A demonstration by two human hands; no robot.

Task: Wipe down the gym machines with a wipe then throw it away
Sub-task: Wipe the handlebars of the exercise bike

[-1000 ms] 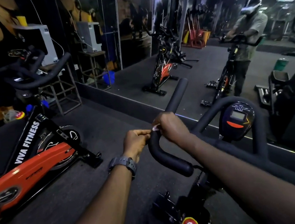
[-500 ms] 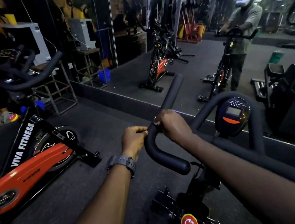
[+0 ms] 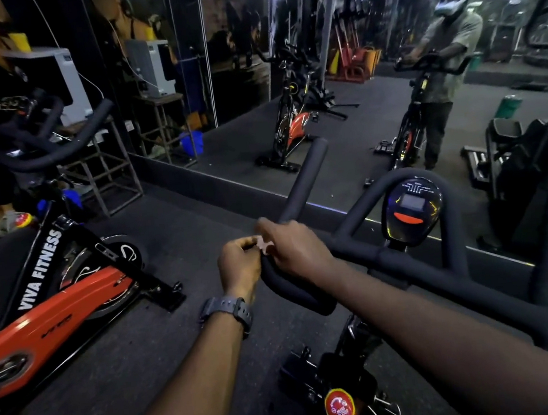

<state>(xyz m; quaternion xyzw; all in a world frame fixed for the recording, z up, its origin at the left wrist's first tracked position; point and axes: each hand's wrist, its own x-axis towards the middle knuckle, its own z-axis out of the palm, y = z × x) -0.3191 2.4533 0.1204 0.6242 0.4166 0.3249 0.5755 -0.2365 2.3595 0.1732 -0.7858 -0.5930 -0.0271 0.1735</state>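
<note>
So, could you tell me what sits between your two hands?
In the head view, a small pale wipe is pinched between the left hand and right hand, above the handlebar.

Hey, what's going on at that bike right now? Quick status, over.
Left hand and right hand both pinching a small wipe at the handlebar. Wipe mostly hidden by the fingers. Nothing in the way.

Hands back together on the wipe

L hand (image 3: 240,266) was a closed fist by the handlebar (image 3: 287,283) 0.5 s ago; now its fingers pinch the small pale wipe (image 3: 263,243) w/ the R hand (image 3: 293,249), wipe showing again.
</note>
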